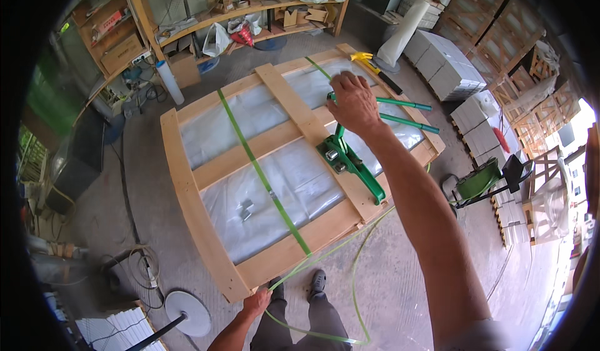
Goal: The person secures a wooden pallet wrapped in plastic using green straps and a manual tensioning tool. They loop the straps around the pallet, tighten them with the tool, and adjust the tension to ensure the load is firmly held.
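Observation:
A flat wooden crate (275, 88) lies before me, its slats over plastic-wrapped contents. One green strap (250, 154) crosses it on the left, joined by a small metal seal. My left hand (256, 302) is closed on a loose green strap by the near left corner. Over the far right part, my right hand (355, 101) has its fingers curled where a second green strap (317, 68) meets it; the fingertips are partly hidden. Under that hand lies a long-handled green crimping tool (409, 105). Nearer me, a green strap tensioner (344, 157) rests on a slat.
A yellow-headed hammer (378, 71) lies on the crate's far right corner. Loose strap loops over the floor by my feet. White box stacks (445, 66) and a green strap reel cart (478, 182) stand right. A wooden shelf (250, 10) is behind; a round-based stand (187, 313) is near left.

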`<action>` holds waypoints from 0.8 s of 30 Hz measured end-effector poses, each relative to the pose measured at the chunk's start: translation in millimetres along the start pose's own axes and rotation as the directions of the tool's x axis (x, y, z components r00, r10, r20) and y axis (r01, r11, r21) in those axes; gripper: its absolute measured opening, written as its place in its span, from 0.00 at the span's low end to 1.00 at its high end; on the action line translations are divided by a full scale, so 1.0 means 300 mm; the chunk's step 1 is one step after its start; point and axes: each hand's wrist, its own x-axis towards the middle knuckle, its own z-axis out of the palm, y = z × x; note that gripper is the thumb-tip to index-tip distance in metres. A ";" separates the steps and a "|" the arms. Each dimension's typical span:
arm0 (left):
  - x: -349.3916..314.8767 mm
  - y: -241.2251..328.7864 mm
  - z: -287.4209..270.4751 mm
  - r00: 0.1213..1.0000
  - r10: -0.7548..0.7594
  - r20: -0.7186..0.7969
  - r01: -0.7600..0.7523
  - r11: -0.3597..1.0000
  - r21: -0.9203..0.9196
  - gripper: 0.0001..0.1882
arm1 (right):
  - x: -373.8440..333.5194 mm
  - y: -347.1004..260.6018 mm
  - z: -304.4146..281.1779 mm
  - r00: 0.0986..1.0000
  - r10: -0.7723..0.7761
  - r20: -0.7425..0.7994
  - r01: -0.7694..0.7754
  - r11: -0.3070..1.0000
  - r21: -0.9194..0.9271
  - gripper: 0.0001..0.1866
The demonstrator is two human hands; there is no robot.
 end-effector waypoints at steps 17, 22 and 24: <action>-0.008 0.007 -0.043 0.998 0.047 -0.034 -0.050 0.997 -0.065 0.18 | -0.469 0.122 0.110 0.261 0.310 0.914 -0.755 0.655 -0.007 0.31; -0.004 -0.005 -0.039 0.997 0.066 0.050 -0.062 0.995 -0.081 0.22 | -0.582 0.128 0.203 0.251 0.333 0.909 -0.879 0.472 0.070 0.27; 0.011 -0.003 -0.036 0.994 0.111 -0.022 -0.112 0.992 -0.061 0.22 | -0.722 0.084 0.274 0.403 0.601 0.690 -0.738 0.659 -0.144 0.25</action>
